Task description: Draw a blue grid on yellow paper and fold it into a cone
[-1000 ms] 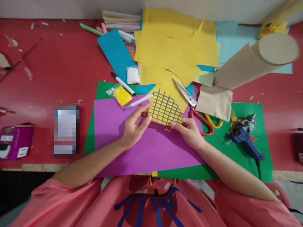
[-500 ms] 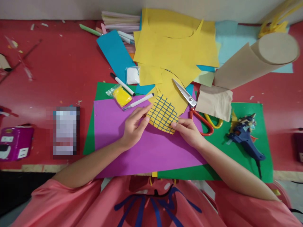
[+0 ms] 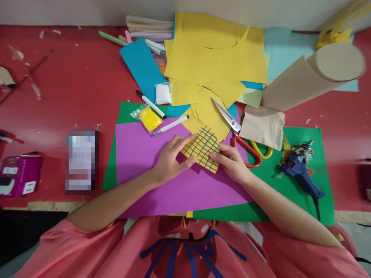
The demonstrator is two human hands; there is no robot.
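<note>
Between my two hands is a yellow paper piece (image 3: 204,148) with a dark blue grid drawn on it, held over a purple sheet (image 3: 139,193). My left hand (image 3: 174,158) has thumb and fingers on its left edges. The thumb and fingers of my right hand (image 3: 232,160) pinch its right edge. Just right of my right hand lie scissors (image 3: 236,127) with red and yellow handles, blades apart. Above my left hand are a white marker (image 3: 171,125), a black-capped marker (image 3: 152,106) and a yellow packet (image 3: 150,119).
A blue glue gun (image 3: 301,172) rests on a green sheet (image 3: 290,208) at the right. Behind stand a brown paper roll (image 3: 310,81) and stacked yellow paper (image 3: 214,58). A blurred phone-like object (image 3: 81,160) and a purple case (image 3: 21,175) lie left on the red table (image 3: 72,88).
The gridded paper has turned and shifted slightly right and toward me. My left hand has moved right, its thumb and fingers now spread along the paper's edges.
</note>
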